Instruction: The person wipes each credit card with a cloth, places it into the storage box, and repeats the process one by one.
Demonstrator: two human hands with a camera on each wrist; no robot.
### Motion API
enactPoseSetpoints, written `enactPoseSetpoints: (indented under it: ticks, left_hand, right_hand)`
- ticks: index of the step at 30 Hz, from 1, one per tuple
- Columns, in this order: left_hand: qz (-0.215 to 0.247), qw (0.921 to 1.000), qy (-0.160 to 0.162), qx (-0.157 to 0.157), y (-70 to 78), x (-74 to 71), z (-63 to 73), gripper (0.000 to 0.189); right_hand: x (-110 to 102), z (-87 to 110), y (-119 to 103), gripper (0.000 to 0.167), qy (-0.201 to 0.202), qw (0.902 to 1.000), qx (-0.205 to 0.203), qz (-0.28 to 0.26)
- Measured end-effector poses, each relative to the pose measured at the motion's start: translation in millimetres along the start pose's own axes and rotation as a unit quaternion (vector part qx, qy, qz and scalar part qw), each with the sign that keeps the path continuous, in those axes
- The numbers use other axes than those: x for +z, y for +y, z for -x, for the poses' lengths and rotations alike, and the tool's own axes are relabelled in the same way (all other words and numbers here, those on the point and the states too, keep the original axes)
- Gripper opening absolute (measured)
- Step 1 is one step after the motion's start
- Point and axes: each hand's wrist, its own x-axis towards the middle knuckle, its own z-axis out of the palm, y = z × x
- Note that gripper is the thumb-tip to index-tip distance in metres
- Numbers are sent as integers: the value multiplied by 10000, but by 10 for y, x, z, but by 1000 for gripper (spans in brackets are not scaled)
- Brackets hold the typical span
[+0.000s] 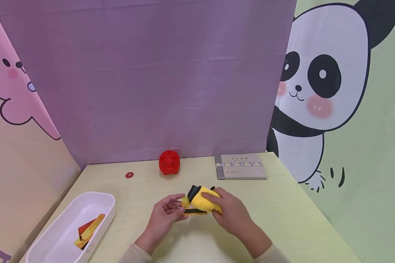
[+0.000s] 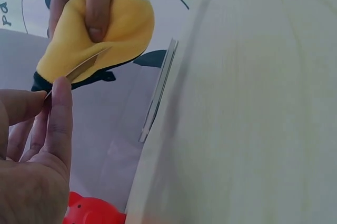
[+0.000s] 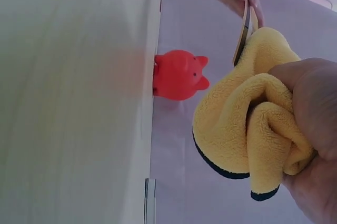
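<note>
My left hand (image 1: 163,216) pinches a thin, flat yellow piece with a black band (image 1: 196,211) between thumb and fingers. Bunched in my right hand (image 1: 234,214) is a yellow fleecy cloth (image 1: 203,200) with dark edging. The cloth lies against the flat piece, covering part of it in the head view. Seen from the left wrist, the piece (image 2: 84,66) is nearly edge-on, with the right thumb pressing the cloth above it. The right wrist view shows the cloth (image 3: 231,113) folded over on itself within the hand.
A white tub (image 1: 106,199) at the left holds several flat yellow and red pieces (image 1: 89,230). Toward the back stand a red piggy bank (image 1: 169,163) and a small red disc (image 1: 129,175). A grey book (image 1: 241,171) lies at the back right.
</note>
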Motion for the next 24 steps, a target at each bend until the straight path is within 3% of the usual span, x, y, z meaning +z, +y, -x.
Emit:
enactPoseSetpoints:
  ticks: [13,24]
  left_hand:
    - [171,9995,265,60,-24,-34,-22,47]
    - [100,9999,46,68,-7,1,5,47]
  right_hand:
    - [-46,47,-17,59,-126,9999,44,37]
    - [-16,21,-82,62,-153,9997,-203,41]
